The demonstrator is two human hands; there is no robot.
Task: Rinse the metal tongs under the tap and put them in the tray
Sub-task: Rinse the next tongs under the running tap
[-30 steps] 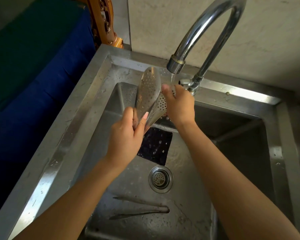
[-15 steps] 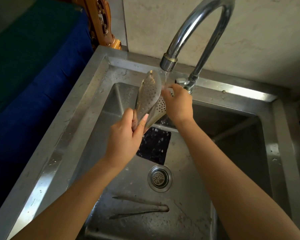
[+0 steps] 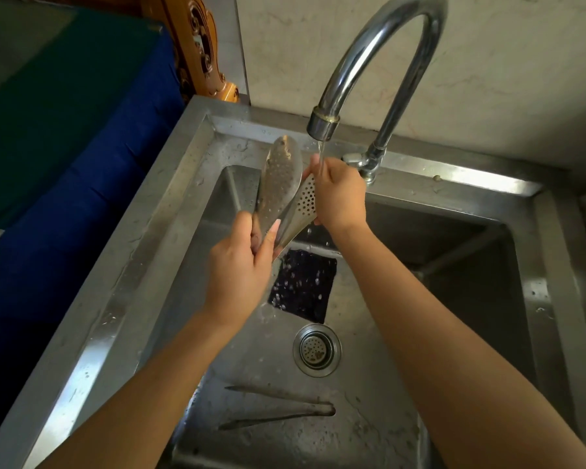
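Note:
Perforated metal tongs (image 3: 279, 184) with two wide spoon-shaped blades are held upright over the steel sink (image 3: 170, 211). My left hand (image 3: 241, 272) grips their lower, joined end. My right hand (image 3: 339, 194) holds the right blade, and a thin stream of water from the curved tap (image 3: 323, 125) falls onto that hand's fingers. The left blade stands free, its tip up beside the spout. No tray is in view.
A second, thin pair of tongs (image 3: 278, 407) lies on the sink floor near the front. A round drain (image 3: 317, 350) and a dark wet square patch (image 3: 301, 286) sit in the basin's middle. A blue covered surface (image 3: 65, 164) lies to the left.
The tongs and both hands have stayed under the tap with only small shifts. The view has drifted slightly.

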